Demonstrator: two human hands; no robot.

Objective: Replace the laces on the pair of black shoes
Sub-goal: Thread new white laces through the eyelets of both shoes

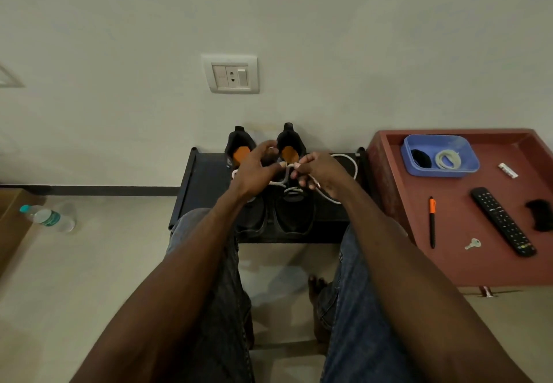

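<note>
Two black shoes with orange insoles stand side by side on a low black stand (203,179), toes toward me: the left shoe (251,218) and the right shoe (294,212). A white lace (350,161) runs through the right shoe's eyelets and loops out to the right. My left hand (254,173) pinches one strand of the lace above the right shoe's tongue. My right hand (320,173) pinches the other strand close beside it. Both hands hide the upper eyelets.
A red tray table (466,263) stands at the right with a blue tub (469,170) holding a coiled white lace (447,159) and a black lace (420,158), a pen (432,221), a remote (502,221), and a key (472,244). A water bottle (48,217) lies on the floor at left.
</note>
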